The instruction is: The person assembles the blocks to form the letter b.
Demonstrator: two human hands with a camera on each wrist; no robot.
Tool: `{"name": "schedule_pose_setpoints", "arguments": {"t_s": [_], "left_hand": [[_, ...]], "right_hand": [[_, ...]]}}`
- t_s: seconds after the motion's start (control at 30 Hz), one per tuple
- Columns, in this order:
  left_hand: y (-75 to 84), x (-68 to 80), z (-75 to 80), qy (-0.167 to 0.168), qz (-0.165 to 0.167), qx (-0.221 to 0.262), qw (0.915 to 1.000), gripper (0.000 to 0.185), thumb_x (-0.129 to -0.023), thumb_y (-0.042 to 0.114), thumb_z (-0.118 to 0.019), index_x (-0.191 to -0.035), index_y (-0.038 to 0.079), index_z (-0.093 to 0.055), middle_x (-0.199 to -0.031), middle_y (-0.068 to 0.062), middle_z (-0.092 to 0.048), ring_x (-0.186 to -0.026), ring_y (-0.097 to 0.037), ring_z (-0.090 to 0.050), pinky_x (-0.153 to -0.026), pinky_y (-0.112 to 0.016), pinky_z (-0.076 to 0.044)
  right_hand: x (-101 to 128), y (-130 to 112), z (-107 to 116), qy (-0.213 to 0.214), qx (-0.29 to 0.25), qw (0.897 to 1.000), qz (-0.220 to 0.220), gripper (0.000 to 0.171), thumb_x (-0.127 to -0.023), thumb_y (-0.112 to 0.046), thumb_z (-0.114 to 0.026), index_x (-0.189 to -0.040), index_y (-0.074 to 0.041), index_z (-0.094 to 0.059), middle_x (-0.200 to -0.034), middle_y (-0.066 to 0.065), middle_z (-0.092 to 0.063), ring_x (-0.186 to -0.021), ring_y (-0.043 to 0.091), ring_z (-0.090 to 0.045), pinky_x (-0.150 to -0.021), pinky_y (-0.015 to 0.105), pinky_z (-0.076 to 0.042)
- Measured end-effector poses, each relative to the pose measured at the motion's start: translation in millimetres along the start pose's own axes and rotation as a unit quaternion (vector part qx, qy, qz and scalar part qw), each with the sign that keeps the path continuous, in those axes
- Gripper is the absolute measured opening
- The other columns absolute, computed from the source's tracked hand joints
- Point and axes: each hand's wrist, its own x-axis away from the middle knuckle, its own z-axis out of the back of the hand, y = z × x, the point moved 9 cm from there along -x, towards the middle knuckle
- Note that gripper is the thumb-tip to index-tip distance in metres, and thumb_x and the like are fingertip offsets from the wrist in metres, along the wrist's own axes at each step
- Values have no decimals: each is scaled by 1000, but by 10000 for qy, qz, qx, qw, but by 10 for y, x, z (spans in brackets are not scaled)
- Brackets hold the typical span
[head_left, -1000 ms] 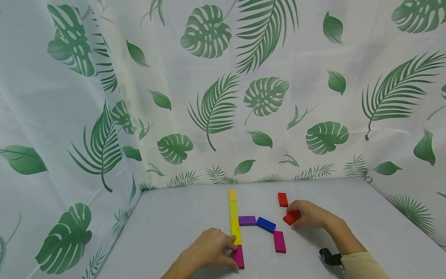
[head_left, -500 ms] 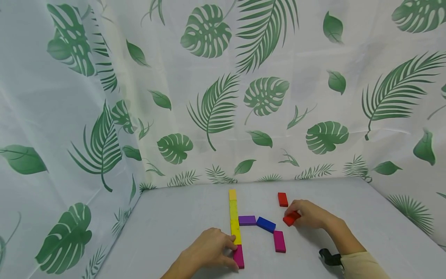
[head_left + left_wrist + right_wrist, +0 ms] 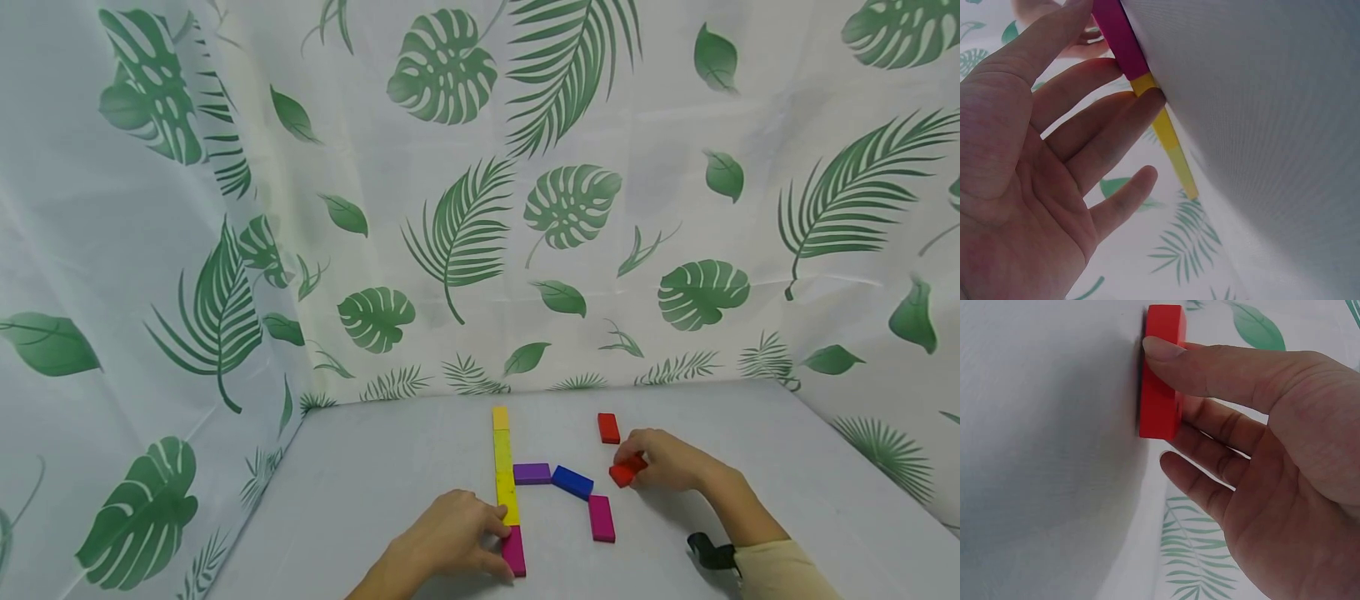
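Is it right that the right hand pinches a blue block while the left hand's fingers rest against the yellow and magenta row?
Not quite: the block in the right hand is red, not blue, as the right wrist view shows. The left hand does rest against the yellow and magenta row.

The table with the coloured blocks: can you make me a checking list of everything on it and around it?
Surface: grey table, covered in plain cloth.
Job's things: red block flat on the table under the right hand; yellow strip with a magenta block at its near end; purple block, blue block, second magenta block and second red block lying loose.
Clutter: nothing seen.
Hands: left hand rests its fingers against the yellow strip and magenta block; right hand pinches the red block.
Cables: nothing seen; a black strap on the right wrist.
Surroundings: leaf-print curtain behind and at both sides.
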Motion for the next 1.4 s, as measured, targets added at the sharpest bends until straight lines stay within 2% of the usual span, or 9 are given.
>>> {"name": "schedule_pose_setpoints", "arguments": {"t_s": [0.13,0.27,0.37,0.53,0.63,1.03,1.4], "left_hand": [[9,4,8,20,-3,-5,10000,50,-75,61,-86,-116,33,-81,-126,12,-74,-112,-3,-68,-95,-27,-53],[12,5,8,43,-32,-27,10000,50,-75,62,-86,-116,33,-81,-126,12,-74,-113,-3,-68,-94,-26,-53],[7,3,4,51,-42,-22,10000,50,-75,62,-86,-116,33,-81,-125,12,-74,-114,-3,-68,-93,-25,-52],[4,2,-1,79,-106,-40,9999,50,-75,62,-86,-116,33,-81,-126,12,-74,-115,-4,-68,-96,-27,-53],[8,2,1,120,-165,-82,9998,51,-75,63,-86,-116,33,-81,-126,11,-74,-115,-4,-68,-96,-27,-53],[-15,-7,-14,124,-135,-88,9998,51,-75,64,-85,-116,33,-80,-126,12,-74,-116,-5,-68,-97,-28,-53],[-11,-3,-10,92,-96,-45,9999,50,-75,63,-85,-116,35,-80,-127,12,-74,-118,-4,-68,-100,-30,-53]], "right_hand": [[4,-29,23,-32,-8,10000,31,28,-83,-6,-85,-108,-17,-79,-104,-3,-66,-101,20,-57,-87,43,-57],[19,-105,53,-32,67,9996,280,28,-84,-7,-84,-109,-18,-78,-101,-4,-64,-99,19,-56,-82,35,-55],[31,-180,70,-6,102,9988,488,29,-84,-8,-83,-109,-21,-77,-102,-5,-64,-100,19,-56,-82,34,-56],[50,-294,59,-42,-38,9978,655,34,-85,-12,-84,-117,-21,-75,-120,2,-66,-113,25,-56,-87,45,-60],[61,-371,37,-79,-93,9971,754,38,-86,-14,-84,-123,-20,-75,-125,5,-64,-118,27,-55,-86,44,-61],[65,-722,28,-131,-174,9915,1282,31,-90,-16,-82,-121,-18,-75,-109,-6,-66,-103,14,-59,-80,27,-56],[50,-772,27,-131,-146,9929,1169,31,-86,-12,-84,-115,-18,-78,-107,-8,-64,-106,18,-58,-79,25,-57]]}}
